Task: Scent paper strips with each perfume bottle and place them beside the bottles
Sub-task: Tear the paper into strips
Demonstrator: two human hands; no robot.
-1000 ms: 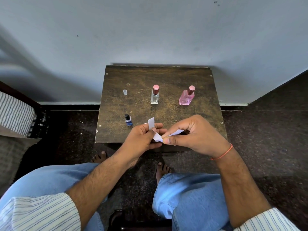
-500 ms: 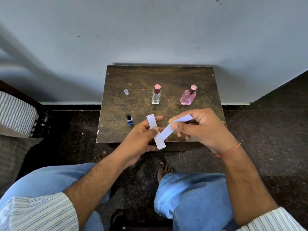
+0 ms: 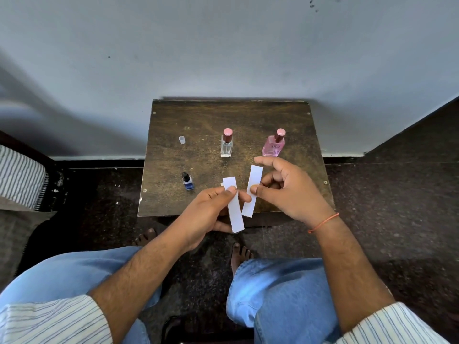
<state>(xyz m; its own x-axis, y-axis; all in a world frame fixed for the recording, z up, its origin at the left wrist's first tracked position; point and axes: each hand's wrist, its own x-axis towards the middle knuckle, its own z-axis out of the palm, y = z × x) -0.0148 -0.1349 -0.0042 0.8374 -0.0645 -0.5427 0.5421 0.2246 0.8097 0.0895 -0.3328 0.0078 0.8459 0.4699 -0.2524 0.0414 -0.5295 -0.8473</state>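
A: Nearest the camera, what's there?

B: Two knees in blue jeans (image 3: 278, 294), striped shirt cuffs, bare toes on the dark floor. Above them, two hands, each with paper.

A: How many strips?

B: Two that I can separate. The left hand (image 3: 211, 212) pinches the left strip (image 3: 233, 207) under its thumb; a sliver of white peeks out behind its top edge, and I cannot tell whether that is another strip. The right hand (image 3: 290, 192) pinches the right strip (image 3: 252, 192) between thumb and curled fingers, forefinger stretched out. The strips stand just beside each other over the near edge of the wooden table (image 3: 285, 120), both blank.

A: And a wrist thread?

B: One orange thread (image 3: 323, 223), right wrist.

A: Bottles?

B: Three. A small blue bottle (image 3: 188, 182) with a black top, near left. Farther back, a clear bottle (image 3: 226, 145) and a pink bottle (image 3: 273, 146), both with pink caps.

A: Any label?

B: Faint lettering on the pink one, too small to read. One clear loose cap (image 3: 182, 139) stands at the far left.
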